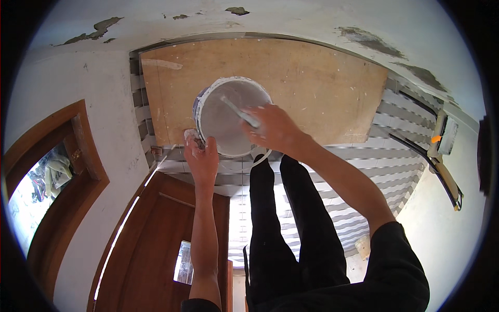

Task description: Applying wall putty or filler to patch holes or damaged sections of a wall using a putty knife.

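A white bucket (pixel 214 136) tilts toward me, its rim crusted with white and its inside coated pale grey. My left hand (pixel 200 156), with white smears on its fingers, is closed on the bucket's near left rim. My right hand (pixel 273 127), slightly blurred, grips a slim pale stick-like tool (pixel 236 109) whose far end reaches into the bucket; I cannot tell its exact kind. A thin white bail handle (pixel 262 159) hangs at the bucket's near side. How much the bucket holds is hard to make out.
A paint-spotted wooden board (pixel 322 88) lies behind and under the bucket, over grey-and-white striped flooring (pixel 358 166). A brown wooden door (pixel 150 234) and a framed window (pixel 86 156) are at left. A folded-looking chair frame (pixel 439 140) stands right. Wall plaster peels at the far side.
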A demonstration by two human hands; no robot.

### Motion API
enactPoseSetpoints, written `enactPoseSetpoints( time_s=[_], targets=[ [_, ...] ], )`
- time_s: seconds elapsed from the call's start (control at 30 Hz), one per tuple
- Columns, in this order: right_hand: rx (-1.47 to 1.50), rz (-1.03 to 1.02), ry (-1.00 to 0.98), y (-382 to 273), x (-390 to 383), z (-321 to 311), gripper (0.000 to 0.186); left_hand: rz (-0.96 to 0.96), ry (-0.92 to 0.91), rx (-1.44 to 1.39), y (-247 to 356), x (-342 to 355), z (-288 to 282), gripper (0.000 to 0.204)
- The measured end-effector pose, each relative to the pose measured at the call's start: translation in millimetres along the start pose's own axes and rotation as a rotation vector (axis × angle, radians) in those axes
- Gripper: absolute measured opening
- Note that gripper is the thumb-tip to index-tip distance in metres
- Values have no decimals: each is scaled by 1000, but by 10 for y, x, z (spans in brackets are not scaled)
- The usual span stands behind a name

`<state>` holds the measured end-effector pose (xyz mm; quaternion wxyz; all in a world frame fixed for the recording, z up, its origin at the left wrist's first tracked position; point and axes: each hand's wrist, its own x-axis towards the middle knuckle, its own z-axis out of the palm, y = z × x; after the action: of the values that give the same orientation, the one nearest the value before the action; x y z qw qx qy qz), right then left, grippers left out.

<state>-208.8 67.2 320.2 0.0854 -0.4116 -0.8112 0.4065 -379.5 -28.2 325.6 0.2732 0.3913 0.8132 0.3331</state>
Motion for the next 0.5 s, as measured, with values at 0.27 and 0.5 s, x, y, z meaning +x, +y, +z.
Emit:
enactPoseSetpoints(
  time_s=[0.27, 0.5],
  targets=[
    [-271, -170, -267, 111, 529, 629, 14, 57, -121, 32, -55, -67, 78, 10],
    [-303, -589, -577, 282, 421, 649, 13, 105, -106, -43, -181, -127, 118, 9]
  ],
)
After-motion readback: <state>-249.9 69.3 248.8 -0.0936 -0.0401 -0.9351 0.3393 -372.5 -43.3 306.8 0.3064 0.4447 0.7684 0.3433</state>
